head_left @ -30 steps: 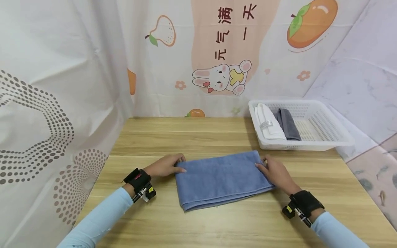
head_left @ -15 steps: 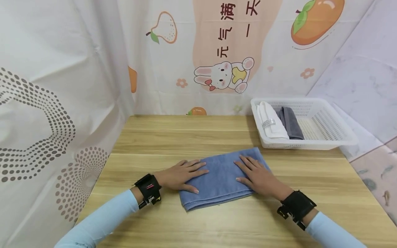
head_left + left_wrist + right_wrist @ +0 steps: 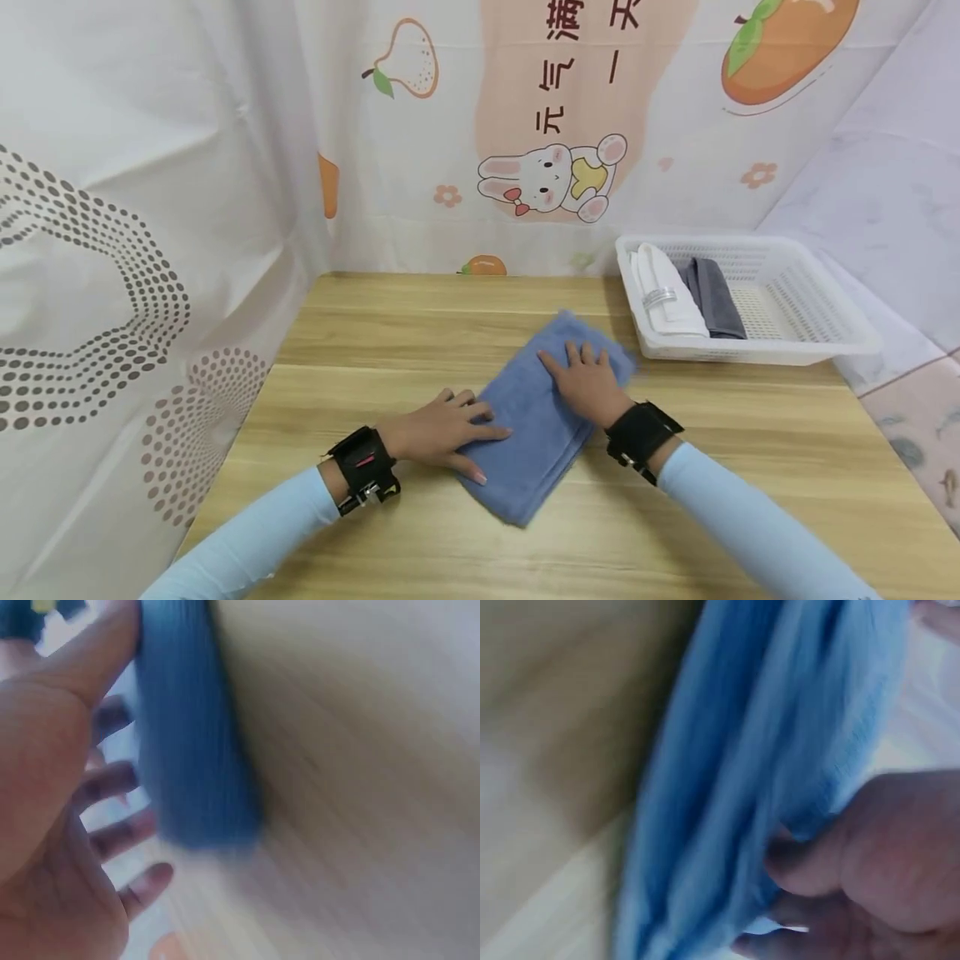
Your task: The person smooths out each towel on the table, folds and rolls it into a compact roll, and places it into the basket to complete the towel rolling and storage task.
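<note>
A folded blue towel [image 3: 528,446] lies slantwise on the wooden table, its far end towards the back right. My left hand [image 3: 438,433] rests at the towel's left edge with fingers spread, the thumb and forefinger over the cloth. In the left wrist view the fingers [image 3: 112,784] are apart beside the blurred towel [image 3: 191,735]. On the far half of the towel lies my right hand [image 3: 588,387], fingers loosely spread on the top layer. The right wrist view shows the towel's stacked folds [image 3: 727,787] beside the right thumb [image 3: 802,862], both blurred.
A white plastic basket [image 3: 832,346] stands at the back right of the table [image 3: 375,333]. Inside its left part lie a folded white towel [image 3: 667,304] and a folded grey towel [image 3: 716,300]. Printed curtains [image 3: 405,183] hang behind and at the left.
Both hands moved from the towel's side edges onto its top. The towel has turned anticlockwise, its right end swinging away to the back. My right hand moved left and farther back with it.
</note>
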`<move>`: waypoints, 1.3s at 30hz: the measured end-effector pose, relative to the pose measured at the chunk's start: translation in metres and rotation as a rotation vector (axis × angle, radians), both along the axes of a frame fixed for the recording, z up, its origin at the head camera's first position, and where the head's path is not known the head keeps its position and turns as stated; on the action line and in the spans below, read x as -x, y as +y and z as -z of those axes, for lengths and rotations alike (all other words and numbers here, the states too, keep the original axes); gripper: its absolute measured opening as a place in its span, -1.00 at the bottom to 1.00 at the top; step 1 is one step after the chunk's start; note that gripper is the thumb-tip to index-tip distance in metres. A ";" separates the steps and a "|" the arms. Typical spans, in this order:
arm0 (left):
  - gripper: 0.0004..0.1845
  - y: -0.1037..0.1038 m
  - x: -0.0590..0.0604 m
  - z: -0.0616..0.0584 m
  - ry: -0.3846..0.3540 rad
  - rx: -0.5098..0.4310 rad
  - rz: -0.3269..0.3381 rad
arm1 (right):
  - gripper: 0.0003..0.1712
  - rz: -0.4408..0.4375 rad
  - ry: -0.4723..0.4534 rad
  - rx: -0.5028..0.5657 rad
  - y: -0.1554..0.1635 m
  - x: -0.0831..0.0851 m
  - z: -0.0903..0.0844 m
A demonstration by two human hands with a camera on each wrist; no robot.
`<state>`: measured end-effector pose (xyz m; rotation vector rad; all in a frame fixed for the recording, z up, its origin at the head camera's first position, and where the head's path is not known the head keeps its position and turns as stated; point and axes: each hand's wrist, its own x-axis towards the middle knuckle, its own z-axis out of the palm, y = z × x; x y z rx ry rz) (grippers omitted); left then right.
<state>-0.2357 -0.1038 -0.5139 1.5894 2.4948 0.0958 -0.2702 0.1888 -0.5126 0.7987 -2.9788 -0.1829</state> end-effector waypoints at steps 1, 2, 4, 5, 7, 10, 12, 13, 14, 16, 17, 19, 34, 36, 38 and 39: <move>-0.16 0.003 -0.001 -0.001 -0.005 -0.014 0.019 | -0.42 0.000 0.037 -0.014 -0.007 0.006 0.003; -0.18 0.006 -0.003 -0.002 -0.017 -0.030 0.042 | -0.41 -0.007 0.071 -0.020 -0.015 0.011 0.007; -0.19 0.013 -0.006 -0.002 -0.036 -0.055 0.085 | -0.36 -0.023 0.102 0.004 -0.028 0.021 0.013; -0.17 0.017 -0.008 -0.001 -0.038 -0.061 0.104 | -0.33 -0.038 0.106 0.021 -0.034 0.025 0.016; -0.09 0.024 -0.013 0.000 -0.020 -0.054 0.119 | -0.29 -0.072 0.091 0.060 -0.045 0.031 0.018; 0.00 0.031 -0.022 0.001 0.053 -0.014 0.103 | -0.29 -0.123 0.055 0.128 -0.052 0.037 0.018; 0.01 0.032 -0.024 0.000 0.078 -0.002 0.082 | -0.31 -0.160 0.068 0.173 -0.050 0.034 0.017; -0.02 0.030 -0.024 0.001 0.076 -0.005 0.069 | -0.32 -0.184 0.080 0.196 -0.048 0.030 0.016; -0.05 0.028 -0.023 0.001 0.070 -0.014 0.051 | -0.34 -0.214 0.096 0.220 -0.046 0.026 0.015; -0.12 0.022 -0.019 0.001 0.042 -0.040 0.005 | -0.40 -0.271 0.126 0.264 -0.043 0.010 0.009; -0.14 0.018 -0.016 0.002 0.031 -0.048 -0.022 | -0.44 -0.295 0.129 0.284 -0.042 0.001 0.006; -0.15 0.012 -0.009 0.003 0.041 -0.053 -0.070 | -0.55 -0.327 0.091 0.325 -0.039 -0.019 -0.001; -0.49 -0.012 -0.007 0.004 0.017 -0.175 -0.060 | -0.68 -0.512 0.161 0.107 -0.013 -0.100 0.006; -0.56 -0.014 -0.008 0.002 0.025 -0.155 -0.059 | -0.77 -0.517 0.200 0.105 -0.010 -0.101 0.008; -0.65 -0.014 -0.010 0.000 0.063 -0.135 -0.050 | -0.77 -0.511 0.202 0.132 -0.007 -0.099 0.009; -0.69 -0.014 -0.011 -0.001 0.085 -0.129 -0.047 | -0.76 -0.504 0.183 0.155 -0.005 -0.098 0.009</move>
